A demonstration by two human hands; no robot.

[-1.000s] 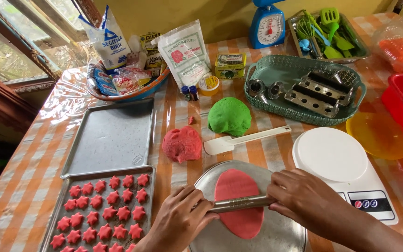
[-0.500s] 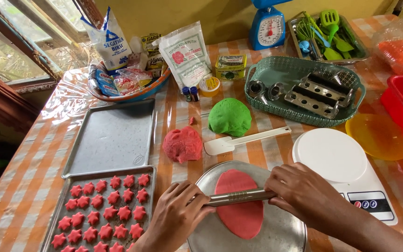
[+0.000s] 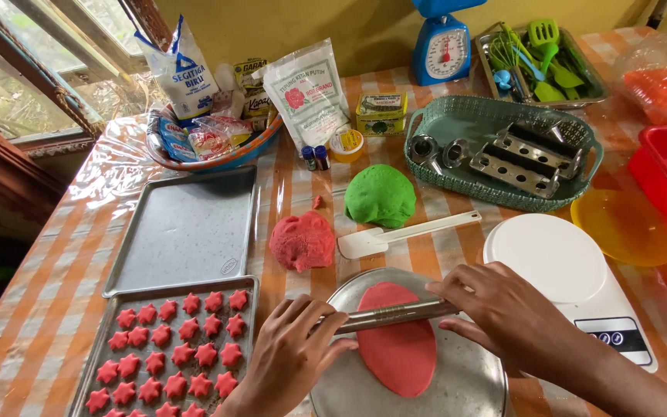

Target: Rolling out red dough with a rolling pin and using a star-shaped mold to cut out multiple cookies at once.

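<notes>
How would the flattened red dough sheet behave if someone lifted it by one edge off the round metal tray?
The red dough sheet looks rolled thin, so it would probably droop and stretch. It lies flat against the round metal tray, so it may cling. A tear seems possible.

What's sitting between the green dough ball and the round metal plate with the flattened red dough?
Head view: a white spatula lies between the green dough ball and the round metal plate.

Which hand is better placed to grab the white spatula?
Probably the right hand: the white spatula lies just beyond it, handle angled its way. The left hand sits lower left on the metal rolling pin.
</notes>
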